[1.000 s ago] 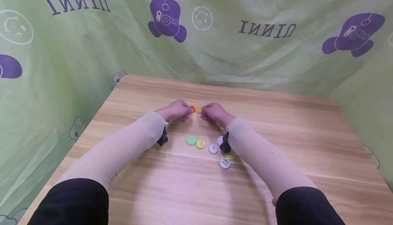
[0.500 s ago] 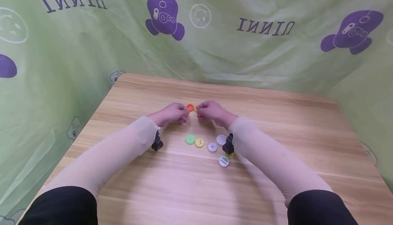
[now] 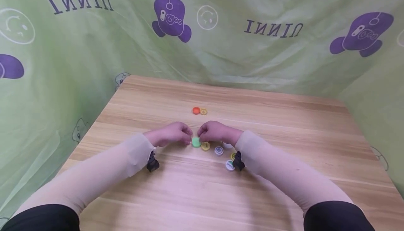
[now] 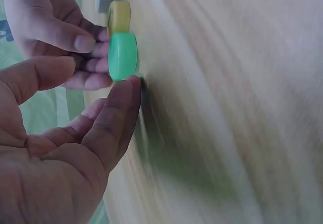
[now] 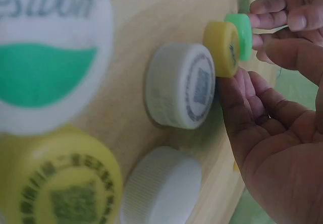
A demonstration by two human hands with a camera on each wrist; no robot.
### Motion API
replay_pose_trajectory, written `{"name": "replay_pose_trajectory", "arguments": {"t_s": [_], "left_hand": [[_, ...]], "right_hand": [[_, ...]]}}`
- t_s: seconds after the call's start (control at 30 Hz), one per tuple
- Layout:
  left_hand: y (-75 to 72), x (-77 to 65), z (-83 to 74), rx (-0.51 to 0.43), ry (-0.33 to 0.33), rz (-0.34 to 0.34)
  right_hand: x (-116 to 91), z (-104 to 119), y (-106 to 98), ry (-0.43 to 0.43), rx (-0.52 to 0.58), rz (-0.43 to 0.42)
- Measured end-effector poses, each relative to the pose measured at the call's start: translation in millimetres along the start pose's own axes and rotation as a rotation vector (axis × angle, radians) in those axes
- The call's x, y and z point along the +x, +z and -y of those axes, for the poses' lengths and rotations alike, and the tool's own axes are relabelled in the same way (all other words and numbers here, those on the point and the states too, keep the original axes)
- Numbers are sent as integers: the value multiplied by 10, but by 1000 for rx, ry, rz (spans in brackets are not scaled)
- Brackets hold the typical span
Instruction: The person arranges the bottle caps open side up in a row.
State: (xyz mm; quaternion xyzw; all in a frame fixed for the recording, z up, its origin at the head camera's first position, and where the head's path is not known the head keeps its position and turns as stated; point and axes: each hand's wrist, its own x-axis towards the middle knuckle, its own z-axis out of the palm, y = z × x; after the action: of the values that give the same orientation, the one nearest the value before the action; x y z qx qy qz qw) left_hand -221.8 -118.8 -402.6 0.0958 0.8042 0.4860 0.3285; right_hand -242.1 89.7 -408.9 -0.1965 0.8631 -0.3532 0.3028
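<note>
My left hand (image 3: 173, 134) is at the left of a green bottle cap (image 3: 196, 142); in the left wrist view its fingertips reach the cap's edge while the thumb stays off it. Beside the green cap lies a yellow bottle cap (image 5: 222, 48), close against it. The right hand (image 3: 217, 131) is just behind these two caps, its fingertips at the yellow cap's edge in the right wrist view and its thumb apart. Farther back, an orange cap (image 3: 196, 110) and a second yellow cap (image 3: 203, 111) sit side by side, away from both hands.
Right of the pair lie a white cap with a printed code (image 5: 181, 86), a plain white cap (image 5: 164, 188), another yellow cap (image 5: 65, 178) and a white-and-green cap (image 5: 48, 57). All rest on the wooden table (image 3: 284, 126). Green printed cloth (image 3: 221, 62) hangs behind it.
Both hands have left the orange and yellow caps at the back, which now lie together uncovered. They have come nearer to me, to the green and yellow caps.
</note>
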Motion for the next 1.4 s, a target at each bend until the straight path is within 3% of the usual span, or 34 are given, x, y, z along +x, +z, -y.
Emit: {"name": "replay_pose_trajectory", "arguments": {"t_s": [0.23, 0.4, 0.5, 0.7, 0.9, 1.13, 1.4], "left_hand": [[62, -18, 35, -13, 26, 25], [50, 23, 71, -33, 28, 20], [31, 57, 78, -71, 12, 4], [0, 117, 80, -102, -19, -43], [2, 189, 33, -112, 33, -70], [-7, 237, 37, -142, 33, -98], [-57, 259, 18, -114, 55, -154]], "right_hand": [[-10, -4, 66, -13, -88, -17], [6, -19, 132, 20, -46, -56], [39, -32, 156, 30, -12, -80], [58, -8, 149, 27, -45, -116], [34, -18, 86, 40, -47, -183], [65, -54, 92, 25, -19, -214], [119, -92, 78, 15, 52, -279]]}}
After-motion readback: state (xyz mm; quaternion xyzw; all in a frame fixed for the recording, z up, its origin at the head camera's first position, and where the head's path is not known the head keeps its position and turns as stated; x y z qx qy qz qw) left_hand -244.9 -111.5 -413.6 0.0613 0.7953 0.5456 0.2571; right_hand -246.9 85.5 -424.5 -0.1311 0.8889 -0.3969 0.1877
